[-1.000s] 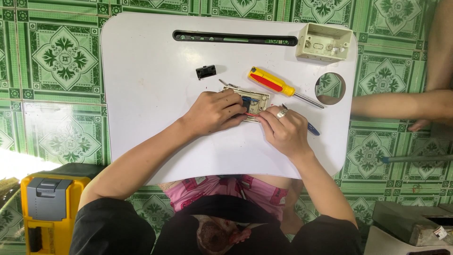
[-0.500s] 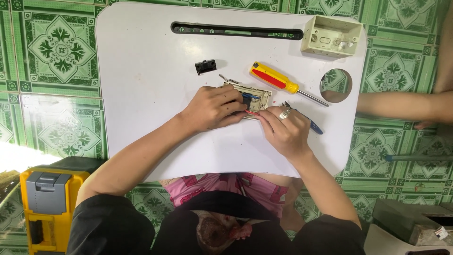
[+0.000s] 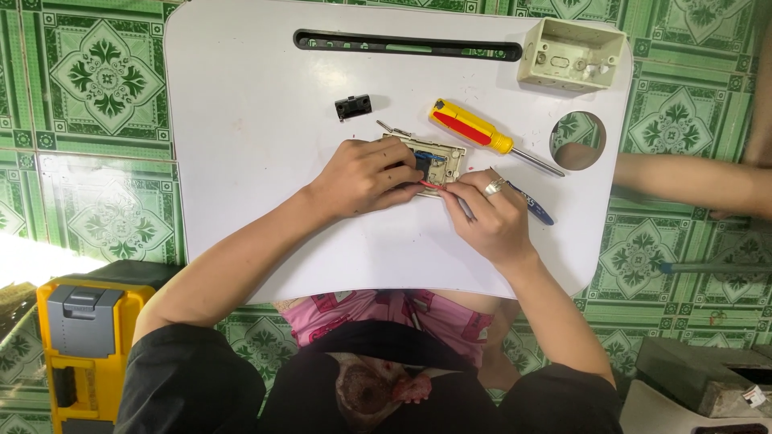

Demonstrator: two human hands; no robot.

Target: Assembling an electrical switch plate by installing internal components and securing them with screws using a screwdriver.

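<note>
Since a moment ago your hands have barely shifted: your left hand [image 3: 362,177] pins the beige plastic switch module [image 3: 434,161] on the white lap table [image 3: 241,120], while your right hand [image 3: 490,217] pinches a thin blue-handled tool [image 3: 531,205] at its near edge.

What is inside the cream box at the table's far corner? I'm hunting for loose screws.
The cream box lies open side up: bare walls and small white bits show inside; whether they are screws is unclear.

This looks like a home floor used as a makeshift electrical workbench: green patterned floor tiles [image 3: 104,72] surround a low white lap table [image 3: 257,161]. A yellow toolbox [image 3: 84,345] sits at 8 o'clock, a beige wall box [image 3: 571,55] at 1 o'clock.
</note>
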